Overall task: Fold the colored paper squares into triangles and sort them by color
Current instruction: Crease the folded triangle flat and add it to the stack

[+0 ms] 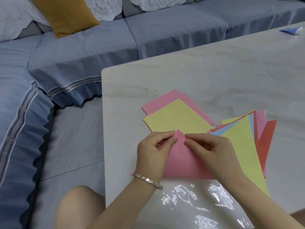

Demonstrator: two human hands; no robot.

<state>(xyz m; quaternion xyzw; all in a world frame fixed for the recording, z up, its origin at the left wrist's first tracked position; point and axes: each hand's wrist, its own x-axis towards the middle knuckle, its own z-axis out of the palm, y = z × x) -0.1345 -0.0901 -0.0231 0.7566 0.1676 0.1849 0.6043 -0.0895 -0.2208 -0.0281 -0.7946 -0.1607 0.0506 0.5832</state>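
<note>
A pink paper (179,161) lies folded into a triangle on the marble table (214,71), its tip pointing away from me. My left hand (154,152) pinches the tip from the left, and my right hand (209,149) pinches it from the right. Just beyond the tip lies a yellow square (176,118) on top of pink squares (165,100). To the right fans a pile of mixed papers (257,129), with a large yellow sheet (244,146) on top and blue, pink and red edges showing beneath it.
A clear plastic wrapper (198,200) lies on the table's near edge. A blue and white tube (292,31) rests at the far right corner. A blue-covered sofa (82,55) with a mustard cushion (64,15) wraps around the table's left and far sides. My knee (79,207) shows below left.
</note>
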